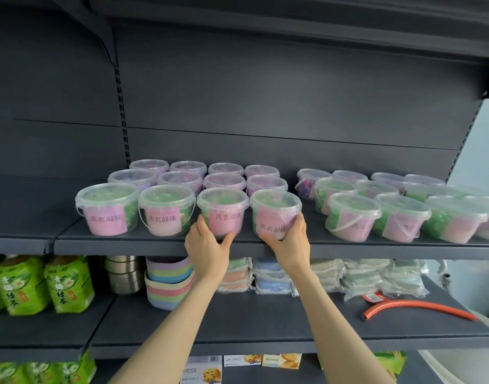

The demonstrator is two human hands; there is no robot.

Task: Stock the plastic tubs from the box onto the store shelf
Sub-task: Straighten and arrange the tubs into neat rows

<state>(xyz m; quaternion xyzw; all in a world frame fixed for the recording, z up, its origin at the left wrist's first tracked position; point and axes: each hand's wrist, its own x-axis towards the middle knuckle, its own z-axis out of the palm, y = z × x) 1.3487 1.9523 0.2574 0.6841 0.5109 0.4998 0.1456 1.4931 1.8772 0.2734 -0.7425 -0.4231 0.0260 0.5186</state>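
Several clear plastic tubs with pink labels stand in rows on the dark upper shelf [154, 246]. My left hand [207, 245] grips the base of the third front-row tub [224, 209]. The fourth front-row tub [275, 213] sits in the grip of my right hand [290, 242], tilted slightly toward me at the shelf edge. A second group of tubs [354, 214] fills the right part of the shelf. No box is in view.
On the shelf below are green tea bags [21, 284], stacked metal tins [124, 274], pastel bowls [168, 284], wrapped packs [271, 275] and an orange hose [415, 306]. Boxed goods [201, 370] sit on the lowest shelf. The upper shelf's left section holds nothing.
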